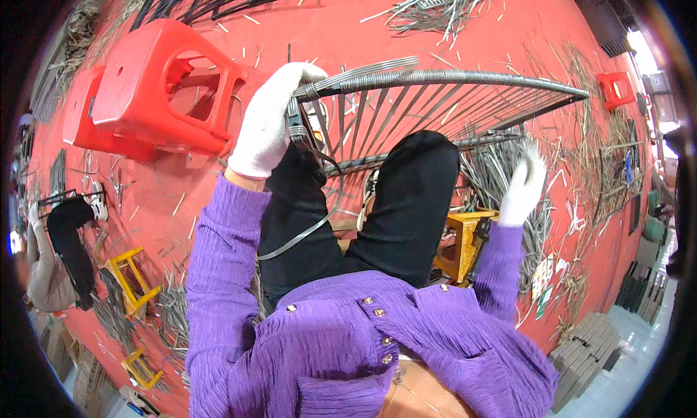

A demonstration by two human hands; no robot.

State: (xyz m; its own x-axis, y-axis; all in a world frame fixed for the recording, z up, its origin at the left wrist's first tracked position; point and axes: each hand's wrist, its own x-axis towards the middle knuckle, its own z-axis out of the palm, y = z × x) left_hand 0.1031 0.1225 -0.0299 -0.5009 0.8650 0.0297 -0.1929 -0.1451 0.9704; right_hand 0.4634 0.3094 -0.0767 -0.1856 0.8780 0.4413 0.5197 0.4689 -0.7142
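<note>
My left hand (267, 120), in a white glove, is closed on the left corner of a dark metal frame (537, 82). Grey flat strips are wound closely along the frame's upper bar, and several more run across its inside. The frame rests against my knees. One loose grey strip (305, 236) hangs from the corner by my left hand and curls down over my thigh. To the right of my knee, my white-gloved right hand (524, 187) is raised off the frame, beside a bundle of grey strips (483, 172). Motion blurs its fingers, so their grip cannot be told.
Red plastic stools (131, 91) stand at the left, with another red stool (616, 91) far right. A yellow stool frame (462, 245) is by my right leg. Strip scraps (435, 7) litter the red floor. Another person (54, 265) sits at far left.
</note>
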